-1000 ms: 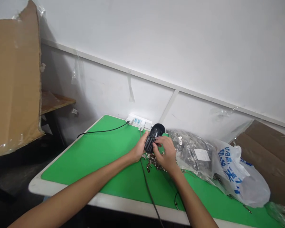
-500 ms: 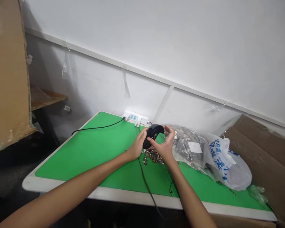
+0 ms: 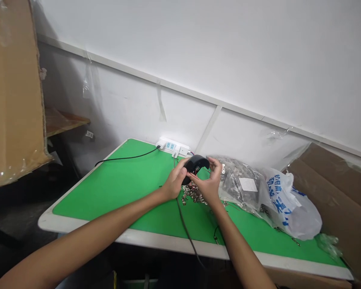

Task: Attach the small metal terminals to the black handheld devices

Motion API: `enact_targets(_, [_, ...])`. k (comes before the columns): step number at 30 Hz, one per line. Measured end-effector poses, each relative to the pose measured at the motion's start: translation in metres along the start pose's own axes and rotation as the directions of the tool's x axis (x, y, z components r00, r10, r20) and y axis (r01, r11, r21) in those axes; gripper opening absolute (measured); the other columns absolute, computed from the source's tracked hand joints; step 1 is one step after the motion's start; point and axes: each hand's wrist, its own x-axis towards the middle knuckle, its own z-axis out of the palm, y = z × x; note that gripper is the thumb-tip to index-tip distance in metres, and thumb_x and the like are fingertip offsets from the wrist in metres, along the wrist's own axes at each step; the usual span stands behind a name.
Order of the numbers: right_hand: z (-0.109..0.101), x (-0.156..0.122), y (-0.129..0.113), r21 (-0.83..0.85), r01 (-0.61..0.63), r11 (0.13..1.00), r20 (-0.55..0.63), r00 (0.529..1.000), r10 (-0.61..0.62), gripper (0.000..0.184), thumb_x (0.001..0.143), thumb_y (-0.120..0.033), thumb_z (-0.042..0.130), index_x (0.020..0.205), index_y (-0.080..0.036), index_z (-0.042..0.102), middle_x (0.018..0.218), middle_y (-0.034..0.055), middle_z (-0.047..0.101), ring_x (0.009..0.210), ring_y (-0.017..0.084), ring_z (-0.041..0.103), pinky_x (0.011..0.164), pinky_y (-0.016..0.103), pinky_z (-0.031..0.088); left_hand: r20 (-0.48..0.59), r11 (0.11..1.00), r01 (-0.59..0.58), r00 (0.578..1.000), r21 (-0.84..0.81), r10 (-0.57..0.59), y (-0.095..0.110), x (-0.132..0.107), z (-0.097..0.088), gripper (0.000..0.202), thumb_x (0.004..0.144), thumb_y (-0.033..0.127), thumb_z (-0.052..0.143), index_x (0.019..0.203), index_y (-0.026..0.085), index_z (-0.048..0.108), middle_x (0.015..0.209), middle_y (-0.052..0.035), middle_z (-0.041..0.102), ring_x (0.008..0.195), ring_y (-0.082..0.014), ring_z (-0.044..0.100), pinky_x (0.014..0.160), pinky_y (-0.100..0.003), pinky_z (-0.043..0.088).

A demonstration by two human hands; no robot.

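Note:
A black curved plastic piece (image 3: 195, 161), like a hollow arched shell, is held up above the table between both hands. My left hand (image 3: 175, 181) grips its left end, thumb on the near side. My right hand (image 3: 209, 176) has its fingers round the right end, while its thumb reaches to the inner side; whether something small is pinched there I cannot tell. Below the hands lies a heap of small shiny metal parts (image 3: 195, 194), partly covered by the right hand. A grey cable (image 3: 185, 228) runs beneath the hands and over the table's front edge.
The green-topped table (image 3: 114, 192) stands against a white wall. At its back is a white power strip (image 3: 173, 146) with a black cord (image 3: 126, 157). Clear bags of metal parts (image 3: 239, 180) and a white printed plastic bag (image 3: 295, 208) lie right. Cardboard (image 3: 15, 96) hangs left; more cardboard (image 3: 339, 200) stands right.
The black piece has tilted slightly, so its arch opens more toward the right. Both hands keep their hold on it. The whole view has shifted a little.

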Motion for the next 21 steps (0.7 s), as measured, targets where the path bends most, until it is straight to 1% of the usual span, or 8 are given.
enact_targets(3, [-0.001,0.002,0.004,-0.042,0.067,0.997,0.007,0.998,-0.067,0.091,0.071,-0.059,0.088,0.138,-0.019,0.042,0.126,0.0142,0.054,0.117,0.029,0.059,0.103,0.05,0.052,-0.046,0.996,0.058,0.997,-0.063,-0.061,0.0,0.002,0.002,0.063,0.098,0.066,0.048,0.139,0.018,0.056,0.099,-0.0105,0.074,0.069,-0.0199,0.067,0.064,-0.033,0.056])
enact_targets(6, [-0.005,0.006,0.008,-0.123,0.202,0.972,0.015,0.979,-0.202,0.087,0.076,-0.057,0.085,0.14,-0.02,0.038,0.125,0.0147,0.053,0.115,0.029,0.059,0.1,0.051,0.054,-0.088,0.971,0.169,0.979,-0.169,-0.185,0.0,0.007,0.005,0.062,0.093,0.063,0.06,0.134,0.017,0.056,0.091,-0.0079,0.075,0.068,-0.0193,0.069,0.063,-0.03,0.056])
enact_targets(9, [-0.011,0.009,0.009,-0.22,0.407,0.887,0.059,0.913,-0.404,0.078,0.081,-0.053,0.081,0.139,-0.021,0.04,0.12,0.0145,0.055,0.114,0.031,0.058,0.096,0.054,0.053,-0.096,0.931,0.256,0.953,-0.262,-0.289,0.0,0.013,0.006,0.064,0.085,0.066,0.069,0.12,0.014,0.06,0.08,-0.0057,0.073,0.065,-0.0203,0.07,0.06,-0.029,0.055])
enact_targets(12, [-0.013,0.01,0.005,-0.225,0.574,0.787,0.231,0.816,-0.529,0.064,0.085,-0.051,0.077,0.135,-0.021,0.048,0.115,0.0138,0.06,0.109,0.032,0.059,0.094,0.053,0.052,-0.113,0.901,0.303,0.929,-0.31,-0.352,-0.002,0.018,0.004,0.057,0.08,0.066,0.072,0.105,0.016,0.061,0.07,-0.0015,0.07,0.055,-0.0191,0.067,0.055,-0.03,0.054])
enact_targets(14, [-0.012,0.01,0.002,-0.178,0.649,0.74,0.354,0.743,-0.567,0.052,0.087,-0.05,0.073,0.128,-0.021,0.056,0.111,0.0129,0.065,0.106,0.031,0.06,0.094,0.051,0.05,-0.162,0.894,0.306,0.914,-0.328,-0.372,-0.003,0.019,0.004,0.051,0.08,0.062,0.074,0.1,0.017,0.059,0.068,0.0014,0.068,0.05,-0.0169,0.064,0.051,-0.028,0.052])
enact_targets(16, [-0.01,0.009,-0.001,-0.125,0.689,0.714,0.429,0.687,-0.587,0.043,0.09,-0.049,0.071,0.122,-0.022,0.062,0.109,0.012,0.069,0.105,0.03,0.062,0.093,0.049,0.049,-0.207,0.895,0.293,0.904,-0.337,-0.374,-0.003,0.019,0.003,0.048,0.078,0.057,0.077,0.098,0.018,0.059,0.07,0.0024,0.068,0.049,-0.0149,0.063,0.05,-0.026,0.052])
enact_targets(18, [-0.009,0.009,-0.001,-0.101,0.693,0.714,0.451,0.672,-0.588,0.04,0.092,-0.049,0.07,0.12,-0.022,0.065,0.109,0.0118,0.071,0.105,0.029,0.062,0.092,0.048,0.048,-0.191,0.89,0.306,0.904,-0.337,-0.383,-0.002,0.018,0.004,0.048,0.076,0.055,0.079,0.098,0.018,0.059,0.072,0.0017,0.069,0.049,-0.0145,0.063,0.048,-0.026,0.052])
enact_targets(21, [-0.009,0.009,0.001,-0.111,0.686,0.719,0.445,0.681,-0.581,0.04,0.092,-0.049,0.069,0.121,-0.022,0.067,0.112,0.0123,0.072,0.106,0.029,0.063,0.093,0.049,0.047,-0.11,0.884,0.341,0.914,-0.32,-0.392,0.001,0.018,0.004,0.05,0.076,0.056,0.078,0.101,0.018,0.058,0.072,0.0008,0.069,0.045,-0.0154,0.062,0.043,-0.026,0.05])
